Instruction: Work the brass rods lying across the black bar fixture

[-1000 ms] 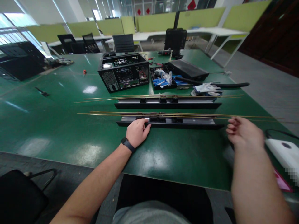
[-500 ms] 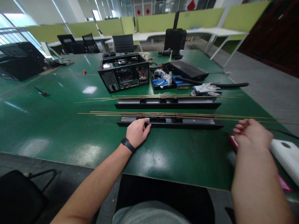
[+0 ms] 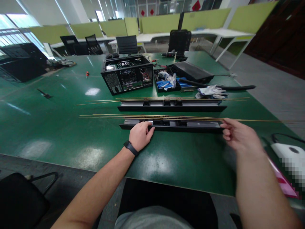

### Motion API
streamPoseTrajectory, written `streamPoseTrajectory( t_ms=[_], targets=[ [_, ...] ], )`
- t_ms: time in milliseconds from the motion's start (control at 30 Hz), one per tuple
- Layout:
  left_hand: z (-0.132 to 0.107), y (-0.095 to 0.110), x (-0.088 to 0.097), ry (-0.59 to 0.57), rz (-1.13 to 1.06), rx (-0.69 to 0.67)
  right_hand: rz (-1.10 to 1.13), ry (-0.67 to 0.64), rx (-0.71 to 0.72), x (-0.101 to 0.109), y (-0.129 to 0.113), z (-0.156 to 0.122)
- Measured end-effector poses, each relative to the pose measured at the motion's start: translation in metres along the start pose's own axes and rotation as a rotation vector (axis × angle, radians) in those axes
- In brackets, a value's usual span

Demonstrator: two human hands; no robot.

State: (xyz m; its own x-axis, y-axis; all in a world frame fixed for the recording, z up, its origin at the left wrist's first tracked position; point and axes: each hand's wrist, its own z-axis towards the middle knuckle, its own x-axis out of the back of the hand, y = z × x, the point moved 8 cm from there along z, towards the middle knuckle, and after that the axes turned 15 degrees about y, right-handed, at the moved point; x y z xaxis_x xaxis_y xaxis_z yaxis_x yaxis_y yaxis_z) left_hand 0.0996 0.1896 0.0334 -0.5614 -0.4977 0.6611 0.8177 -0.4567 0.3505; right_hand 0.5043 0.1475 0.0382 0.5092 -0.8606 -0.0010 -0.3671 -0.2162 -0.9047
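A long black rail (image 3: 190,128) with a silvery inner face and small black blocks lies across the table before me. Several thin golden rods (image 3: 102,118) run lengthwise over it and reach past both its ends. My left hand (image 3: 140,135), wearing a black wristband, is closed on the rail left of its middle, thumb on the near edge. At the rail's right end my right hand (image 3: 241,135) pinches the golden rods between thumb and fingers; how many it holds is hard to tell. Behind lies a similar second rail (image 3: 171,108) with thin golden rods along it.
An opened black computer case (image 3: 127,78) stands beyond the rails. To its right are a black tray (image 3: 156,85) with gloves, a flat black box (image 3: 194,71), a black tube (image 3: 238,87) and another glove (image 3: 212,91). A white device (image 3: 283,151) and a pink item (image 3: 287,187) sit at right.
My right hand has moved left along the golden rods to the near rail's right end. The rods' right part has shifted slightly. My left hand stays on the rail.
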Motion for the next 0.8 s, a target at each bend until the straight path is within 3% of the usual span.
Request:
streamPoseTrajectory(
  t_ms=[167,267,400,600,800],
  targets=[
    [0.0,0.0,-0.001,0.004,0.002,-0.004,-0.12,-0.265,-0.059,-0.029,0.023,-0.021],
    [-0.001,-0.001,-0.001,0.011,0.001,-0.006,-0.155,-0.349,-0.054,-0.041,0.033,-0.032],
    [-0.001,-0.001,-0.001,0.006,0.007,-0.004,-0.169,-0.314,-0.059,-0.041,0.033,-0.034],
    [0.0,-0.001,0.0,0.007,0.001,-0.013,-0.07,-0.107,-0.084,-0.022,0.019,-0.023],
    [0.0,0.0,0.001,0.012,0.003,-0.012,-0.105,-0.294,-0.057,-0.043,0.033,-0.038]
  ],
)
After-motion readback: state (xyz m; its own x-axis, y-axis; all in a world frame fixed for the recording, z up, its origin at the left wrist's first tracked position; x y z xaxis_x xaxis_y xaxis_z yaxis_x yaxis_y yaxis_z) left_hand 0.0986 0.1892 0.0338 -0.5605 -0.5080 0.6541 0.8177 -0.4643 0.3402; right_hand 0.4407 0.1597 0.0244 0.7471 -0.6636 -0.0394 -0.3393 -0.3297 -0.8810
